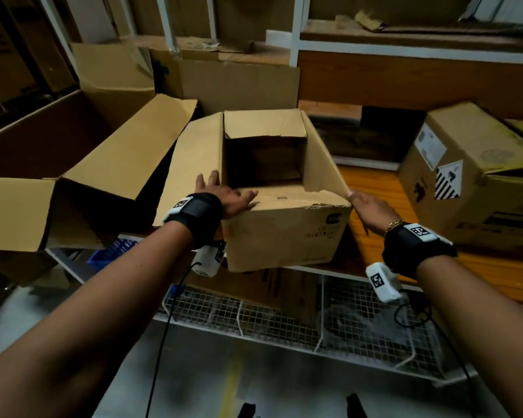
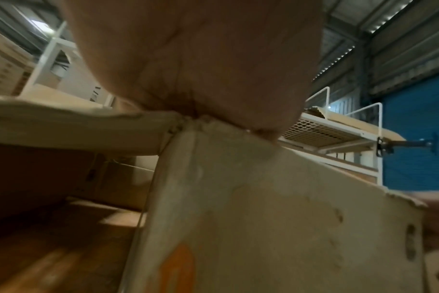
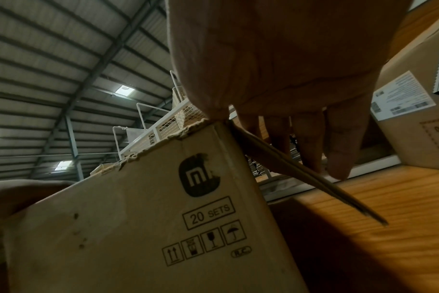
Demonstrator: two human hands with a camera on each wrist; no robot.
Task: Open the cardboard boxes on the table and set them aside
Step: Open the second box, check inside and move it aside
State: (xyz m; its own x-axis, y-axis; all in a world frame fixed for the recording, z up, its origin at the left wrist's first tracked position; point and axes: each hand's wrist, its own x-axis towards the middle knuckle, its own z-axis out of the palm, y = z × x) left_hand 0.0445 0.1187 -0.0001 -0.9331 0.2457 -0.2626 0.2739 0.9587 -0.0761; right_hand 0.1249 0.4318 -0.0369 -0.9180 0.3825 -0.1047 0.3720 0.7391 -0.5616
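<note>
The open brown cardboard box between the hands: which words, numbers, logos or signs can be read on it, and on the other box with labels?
"20 SETS", framed, on the open brown cardboard box.
"mi" logo, black rounded square, above it.
Four handling pictograms below: arrows up, glass and umbrella; one unclear.
Small oval mark beside them: not readable.
White paper labels on the closed brown cardboard box to the right: print too small.
Striped black-and-white diamond sign: no readable text.

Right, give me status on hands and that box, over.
Left hand flat on near left corner of open box. Right hand at near right corner, fingers straight behind side flap. Sealed box sits to the right.
</note>
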